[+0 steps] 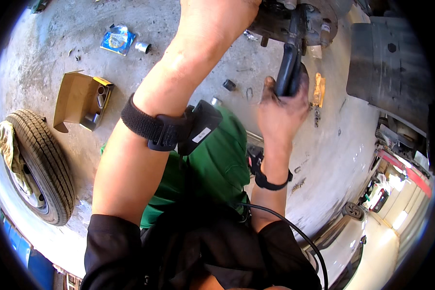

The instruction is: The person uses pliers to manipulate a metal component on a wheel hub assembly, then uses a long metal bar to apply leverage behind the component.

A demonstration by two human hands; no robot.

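My right hand point(285, 113), its fingers stained dark, is wrapped round the black handles of pliers point(288, 70). The pliers' metal end points up to a dark, greasy wheel hub point(327, 20) with studs, at the top of the view. Whether the jaws grip a part there, I cannot tell. My left hand point(222, 15) reaches to the left side of the hub. Its fingers lie beyond the upper edge, so what it touches is hidden. Black straps with small devices sit on both wrists.
An open cardboard box point(77, 101) with metal sockets lies left, above a tyre point(50, 166) with a rag point(9, 150). On the concrete floor are a blue packet point(117, 39), a metal cylinder point(143, 47), a black socket point(229, 85) and an orange wrapper point(319, 90). A dark vehicle panel point(389, 72) hangs right.
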